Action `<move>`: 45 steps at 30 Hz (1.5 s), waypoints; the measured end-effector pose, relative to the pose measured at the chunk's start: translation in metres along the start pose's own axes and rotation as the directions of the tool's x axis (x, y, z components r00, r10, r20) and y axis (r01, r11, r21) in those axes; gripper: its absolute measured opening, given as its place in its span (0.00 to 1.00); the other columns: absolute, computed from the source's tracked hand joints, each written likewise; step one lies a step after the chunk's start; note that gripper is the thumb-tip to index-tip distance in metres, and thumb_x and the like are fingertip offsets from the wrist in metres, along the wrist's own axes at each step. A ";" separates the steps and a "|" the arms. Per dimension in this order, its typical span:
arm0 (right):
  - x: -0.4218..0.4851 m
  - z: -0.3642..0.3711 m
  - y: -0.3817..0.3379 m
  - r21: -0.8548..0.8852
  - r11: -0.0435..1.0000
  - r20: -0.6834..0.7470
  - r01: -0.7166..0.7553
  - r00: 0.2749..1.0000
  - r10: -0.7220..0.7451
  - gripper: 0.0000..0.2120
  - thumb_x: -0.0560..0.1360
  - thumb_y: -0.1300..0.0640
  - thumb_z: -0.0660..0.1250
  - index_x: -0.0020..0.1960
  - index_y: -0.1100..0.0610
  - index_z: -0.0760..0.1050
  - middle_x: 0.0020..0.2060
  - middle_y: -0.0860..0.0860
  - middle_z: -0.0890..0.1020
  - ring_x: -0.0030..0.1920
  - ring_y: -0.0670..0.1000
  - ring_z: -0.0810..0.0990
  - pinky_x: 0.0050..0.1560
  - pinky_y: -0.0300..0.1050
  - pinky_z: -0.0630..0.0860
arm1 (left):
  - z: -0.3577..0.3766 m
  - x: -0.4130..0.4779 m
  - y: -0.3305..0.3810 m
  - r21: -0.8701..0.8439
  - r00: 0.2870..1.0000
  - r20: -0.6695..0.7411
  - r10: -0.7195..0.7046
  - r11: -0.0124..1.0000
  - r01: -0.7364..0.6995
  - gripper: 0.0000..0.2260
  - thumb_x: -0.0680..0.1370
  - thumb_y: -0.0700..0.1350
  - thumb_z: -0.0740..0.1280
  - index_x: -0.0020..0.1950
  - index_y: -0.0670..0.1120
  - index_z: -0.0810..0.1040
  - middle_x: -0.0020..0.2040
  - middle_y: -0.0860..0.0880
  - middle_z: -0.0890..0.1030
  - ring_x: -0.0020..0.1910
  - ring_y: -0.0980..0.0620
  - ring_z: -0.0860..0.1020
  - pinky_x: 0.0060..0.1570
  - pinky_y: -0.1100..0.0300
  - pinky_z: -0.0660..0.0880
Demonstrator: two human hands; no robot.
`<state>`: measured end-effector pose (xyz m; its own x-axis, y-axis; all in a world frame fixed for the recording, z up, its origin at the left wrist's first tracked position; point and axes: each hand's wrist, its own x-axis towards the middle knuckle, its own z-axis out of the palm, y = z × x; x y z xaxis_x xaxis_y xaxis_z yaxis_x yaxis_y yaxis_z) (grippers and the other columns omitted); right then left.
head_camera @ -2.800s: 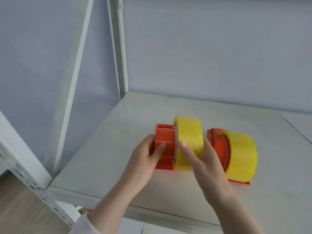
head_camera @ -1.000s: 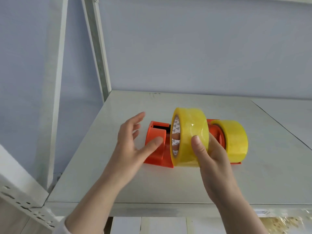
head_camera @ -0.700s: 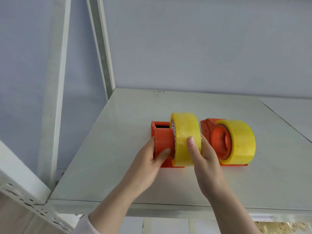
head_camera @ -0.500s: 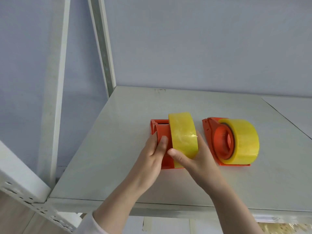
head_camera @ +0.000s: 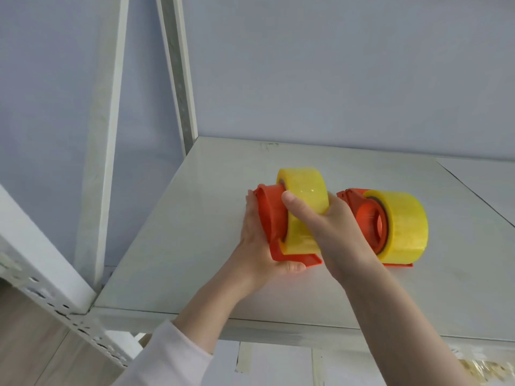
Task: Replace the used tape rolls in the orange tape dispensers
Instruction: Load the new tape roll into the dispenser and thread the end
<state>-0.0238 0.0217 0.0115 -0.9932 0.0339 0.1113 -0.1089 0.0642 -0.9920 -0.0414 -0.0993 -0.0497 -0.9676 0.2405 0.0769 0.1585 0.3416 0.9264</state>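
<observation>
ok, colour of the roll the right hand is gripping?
Yellow roll, translucent; head view.

Two forearms and two bare hands of one person fill the lower frame. The left hand emerges from a pale, whitish long sleeve with a soft, loose cuff ending short of the wrist. The right hand and its forearm are uncovered. No rings, watch or gloves show.
</observation>
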 end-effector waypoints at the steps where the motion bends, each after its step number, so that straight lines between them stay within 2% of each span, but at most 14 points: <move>1: 0.001 0.002 -0.002 -0.004 1.000 0.015 -0.006 1.000 0.006 0.11 0.67 0.47 0.72 0.41 0.55 0.78 0.28 0.45 0.81 0.30 0.41 0.80 0.31 0.34 0.77 | -0.002 -0.001 -0.001 0.008 1.000 0.014 0.008 1.000 -0.008 0.63 0.56 0.51 0.77 0.71 0.54 0.29 0.78 0.48 0.46 0.76 0.49 0.53 0.71 0.44 0.62; 5: 0.010 0.001 -0.020 0.116 0.992 -0.043 -0.059 0.997 0.064 0.13 0.67 0.48 0.72 0.36 0.59 0.79 0.27 0.48 0.82 0.30 0.45 0.81 0.31 0.38 0.78 | -0.005 -0.006 -0.004 0.173 0.989 0.107 0.101 0.978 -0.119 0.62 0.63 0.46 0.79 0.71 0.50 0.26 0.77 0.48 0.36 0.77 0.50 0.46 0.74 0.53 0.54; 10: 0.017 -0.003 -0.037 0.115 0.988 -0.088 -0.100 0.990 0.111 0.29 0.66 0.42 0.71 0.45 0.71 0.78 0.35 0.58 0.81 0.36 0.53 0.80 0.42 0.50 0.80 | -0.005 -0.017 0.004 0.154 0.988 0.106 0.116 0.979 -0.131 0.60 0.63 0.51 0.78 0.64 0.60 0.24 0.78 0.47 0.40 0.77 0.47 0.48 0.73 0.44 0.58; 12: 0.013 -0.002 -0.033 0.086 0.987 -0.086 -0.134 0.986 0.141 0.32 0.68 0.41 0.69 0.50 0.72 0.75 0.40 0.65 0.84 0.38 0.56 0.83 0.46 0.54 0.81 | -0.006 -0.022 0.018 -0.017 0.998 0.003 0.056 0.998 -0.056 0.57 0.58 0.66 0.74 0.69 0.65 0.32 0.77 0.56 0.44 0.77 0.50 0.48 0.72 0.43 0.58; 15: 0.010 -0.001 -0.028 0.101 0.983 -0.057 -0.156 0.985 0.162 0.24 0.73 0.39 0.60 0.43 0.61 0.79 0.30 0.50 0.85 0.33 0.47 0.84 0.33 0.40 0.81 | -0.005 -0.020 0.040 -0.231 0.991 -0.106 0.087 0.967 -0.109 0.42 0.59 0.73 0.66 0.70 0.64 0.57 0.72 0.55 0.64 0.73 0.48 0.62 0.68 0.43 0.66; 17: 0.009 0.003 -0.025 0.134 0.978 -0.043 -0.162 0.985 0.169 0.24 0.75 0.38 0.55 0.47 0.56 0.79 0.41 0.49 0.86 0.45 0.47 0.84 0.49 0.44 0.80 | -0.003 -0.018 0.048 -0.226 0.982 -0.148 0.116 0.963 -0.148 0.30 0.67 0.66 0.64 0.67 0.58 0.65 0.65 0.48 0.73 0.68 0.45 0.68 0.65 0.42 0.68; 19: 0.006 0.006 -0.022 0.144 0.972 -0.035 -0.183 0.981 0.190 0.28 0.76 0.37 0.51 0.62 0.56 0.75 0.60 0.53 0.80 0.63 0.52 0.76 0.66 0.53 0.69 | -0.002 -0.018 0.050 -0.213 0.980 -0.166 0.110 0.966 -0.145 0.21 0.71 0.60 0.62 0.63 0.61 0.67 0.61 0.47 0.75 0.65 0.46 0.71 0.64 0.43 0.70; 22: 0.006 0.005 -0.020 0.129 0.972 -0.004 -0.196 0.980 0.198 0.36 0.74 0.33 0.49 0.72 0.56 0.63 0.71 0.54 0.69 0.72 0.52 0.65 0.71 0.55 0.61 | -0.003 -0.019 0.049 -0.189 0.987 -0.071 0.145 0.969 -0.157 0.26 0.73 0.57 0.60 0.71 0.54 0.63 0.69 0.48 0.71 0.70 0.47 0.66 0.68 0.43 0.66; 24: 0.007 0.006 -0.019 0.145 0.964 0.017 -0.224 0.974 0.224 0.36 0.72 0.32 0.50 0.71 0.55 0.61 0.70 0.54 0.69 0.71 0.52 0.65 0.70 0.56 0.62 | -0.004 -0.019 0.047 -0.153 0.988 -0.013 0.157 0.976 -0.157 0.28 0.74 0.57 0.59 0.73 0.52 0.60 0.73 0.46 0.66 0.74 0.46 0.61 0.70 0.42 0.61; 28: 0.003 0.011 -0.015 0.197 0.947 0.012 -0.253 0.967 0.256 0.29 0.74 0.39 0.57 0.67 0.57 0.63 0.63 0.55 0.76 0.63 0.55 0.75 0.65 0.56 0.70 | -0.011 -0.020 0.045 -0.162 0.983 0.019 0.181 0.971 -0.176 0.22 0.74 0.59 0.59 0.67 0.56 0.69 0.68 0.49 0.72 0.70 0.49 0.67 0.68 0.45 0.65; 33: -0.009 0.011 -0.004 0.316 0.938 -0.050 -0.142 0.985 0.166 0.19 0.75 0.48 0.62 0.58 0.59 0.70 0.50 0.56 0.82 0.48 0.52 0.83 0.52 0.50 0.78 | -0.003 -0.024 0.045 -0.156 0.972 -0.179 0.155 0.970 -0.184 0.11 0.72 0.59 0.61 0.53 0.63 0.69 0.63 0.57 0.67 0.67 0.55 0.67 0.67 0.56 0.67; 37: -0.026 0.013 0.014 0.171 0.984 -0.123 -0.039 0.991 0.061 0.17 0.74 0.48 0.61 0.55 0.60 0.71 0.44 0.52 0.79 0.44 0.47 0.78 0.43 0.35 0.75 | 0.009 -0.037 0.033 -0.289 0.989 -0.083 0.125 0.946 -0.144 0.18 0.72 0.57 0.60 0.58 0.50 0.69 0.58 0.45 0.74 0.57 0.54 0.76 0.56 0.61 0.74; 42: -0.045 -0.005 0.020 -0.096 0.990 -0.130 0.108 0.984 -0.120 0.24 0.60 0.40 0.66 0.54 0.45 0.70 0.52 0.50 0.77 0.53 0.45 0.77 0.47 0.32 0.75 | 0.009 -0.049 0.022 -0.237 0.989 0.045 0.142 0.963 -0.127 0.15 0.74 0.59 0.58 0.55 0.52 0.66 0.52 0.54 0.78 0.53 0.62 0.77 0.52 0.68 0.73; 45: -0.043 -0.022 0.009 -0.475 0.808 -0.085 0.348 0.896 -0.436 0.25 0.63 0.42 0.72 0.58 0.40 0.68 0.56 0.48 0.72 0.58 0.48 0.73 0.57 0.37 0.71 | 0.006 -0.049 0.022 -0.235 0.987 0.080 0.139 0.965 -0.117 0.13 0.73 0.60 0.58 0.53 0.55 0.66 0.48 0.62 0.76 0.48 0.68 0.75 0.46 0.76 0.69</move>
<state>0.0194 0.0427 -0.0007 -0.8388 0.0868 0.5374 -0.4147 0.5376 -0.7341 0.0105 -0.0984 -0.0356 -0.9174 0.3573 0.1753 0.2198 0.0876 0.9716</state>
